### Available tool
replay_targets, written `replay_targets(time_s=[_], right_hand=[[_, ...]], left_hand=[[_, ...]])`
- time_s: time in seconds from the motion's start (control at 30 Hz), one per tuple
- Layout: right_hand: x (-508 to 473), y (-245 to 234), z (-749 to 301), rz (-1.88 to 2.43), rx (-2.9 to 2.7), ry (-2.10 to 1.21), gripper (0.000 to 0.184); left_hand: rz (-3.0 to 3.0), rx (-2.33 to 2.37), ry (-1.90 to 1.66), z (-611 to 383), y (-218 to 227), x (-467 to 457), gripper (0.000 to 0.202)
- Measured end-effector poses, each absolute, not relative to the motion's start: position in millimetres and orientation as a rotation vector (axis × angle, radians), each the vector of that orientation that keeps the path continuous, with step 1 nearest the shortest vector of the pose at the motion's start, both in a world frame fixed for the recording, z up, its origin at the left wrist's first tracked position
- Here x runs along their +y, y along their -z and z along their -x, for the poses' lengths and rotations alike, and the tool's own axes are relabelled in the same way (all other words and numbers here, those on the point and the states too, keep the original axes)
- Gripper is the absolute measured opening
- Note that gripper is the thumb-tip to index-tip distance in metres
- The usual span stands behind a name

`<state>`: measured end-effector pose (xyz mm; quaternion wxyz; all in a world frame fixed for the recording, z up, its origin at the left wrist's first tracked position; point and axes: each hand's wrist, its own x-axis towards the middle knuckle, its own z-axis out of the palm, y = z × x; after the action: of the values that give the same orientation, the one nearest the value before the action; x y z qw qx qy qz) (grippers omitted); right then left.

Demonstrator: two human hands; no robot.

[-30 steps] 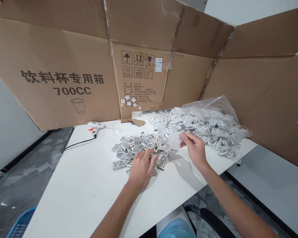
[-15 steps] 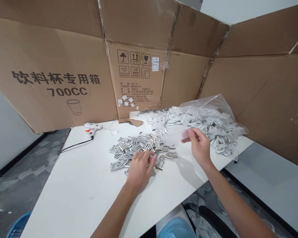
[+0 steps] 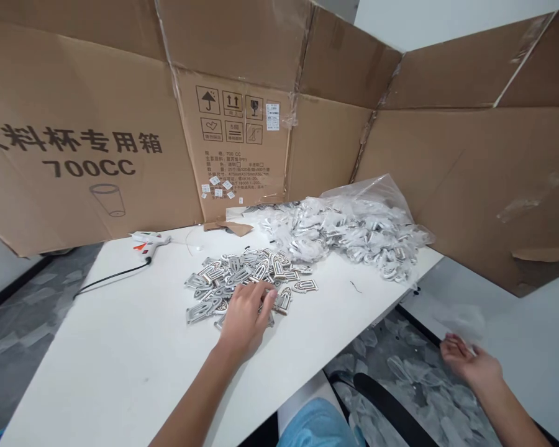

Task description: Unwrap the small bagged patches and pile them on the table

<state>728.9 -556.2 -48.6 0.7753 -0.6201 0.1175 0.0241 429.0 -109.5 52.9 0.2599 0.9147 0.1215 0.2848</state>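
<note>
My left hand [image 3: 245,313] lies over the near side of the heap of metal pieces [image 3: 235,273], its fingers loosely bent onto the top ones; I cannot tell whether they grip any. The heap sits on the white table [image 3: 97,372], flat grey and silver pieces lying across one another, with one arched piece [image 3: 306,285] at its right edge. My right hand [image 3: 472,366] is well apart from the heap, to its right and past the table's edge, fingers half curled. A thin clear plastic bag [image 3: 463,321] shows blurred just above those fingers, and I cannot tell whether I am pinching it. Beyond the heap and to its right spreads a larger mound of plastic-wrapped pieces [image 3: 335,230], with a big clear bag [image 3: 377,191] at its back. Beyond the heap to its left lies a white glue gun [image 3: 153,244], and behind the heap a brown cardboard scrap [image 3: 230,228], with tall cardboard [image 3: 249,49] standing farther back.
</note>
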Motion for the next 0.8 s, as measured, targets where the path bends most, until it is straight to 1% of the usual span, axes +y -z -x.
replay_targets(time_s=[0.1,0.17,0.2,0.3,0.33,0.37,0.43,0.5,0.53,0.57,0.6,0.63,0.67,0.7,0.77,0.8], right_hand=[[-550,57,-719,1.234,0.356,-0.141,0.040],[-528,59,-715,1.222,0.359,-0.215,0.040],[-515,60,-715,1.245,0.334,-0.229,0.035],[-478,55,-724,1.352,0.242,-0.145,0.013],[-468,51,-729,1.371,0.230,-0.091,0.014],[-460,46,-735,1.374,0.228,-0.028,0.020],[-447,34,-748,1.470,0.194,0.178,0.039],[-437,22,-761,1.738,0.096,0.413,0.065],[-432,18,-767,1.913,0.030,0.481,0.078],[-428,15,-772,2.090,-0.032,0.487,0.089],[-424,14,-777,2.242,-0.078,0.433,0.096],[-420,14,-781,2.349,-0.099,0.349,0.098],[-417,16,-784,2.427,-0.103,0.284,0.093],[-414,18,-786,2.492,-0.103,0.256,0.085],[-412,24,-789,2.585,-0.104,0.321,0.069],[-412,27,-790,2.609,-0.109,0.377,0.063]], left_hand=[[-2.488,0.311,-0.773,-430,-52,-107,0.036],[-2.483,0.306,-0.760,-430,-51,-106,0.037],[-2.477,0.307,-0.753,-430,-51,-106,0.038],[-2.468,0.323,-0.735,-429,-51,-105,0.037],[-2.468,0.329,-0.729,-429,-51,-105,0.036],[-2.469,0.333,-0.723,-429,-52,-105,0.036],[-2.472,0.331,-0.713,-429,-52,-106,0.035],[-2.478,0.327,-0.714,-430,-52,-105,0.035],[-2.481,0.324,-0.718,-430,-52,-105,0.035],[-2.484,0.319,-0.721,-430,-52,-105,0.035],[-2.483,0.315,-0.722,-430,-52,-105,0.036],[-2.480,0.310,-0.718,-430,-52,-105,0.036],[-2.474,0.306,-0.712,-430,-52,-105,0.037],[-2.469,0.303,-0.702,-430,-52,-105,0.038],[-2.463,0.303,-0.684,-429,-52,-106,0.038],[-2.463,0.304,-0.680,-429,-53,-106,0.038]])
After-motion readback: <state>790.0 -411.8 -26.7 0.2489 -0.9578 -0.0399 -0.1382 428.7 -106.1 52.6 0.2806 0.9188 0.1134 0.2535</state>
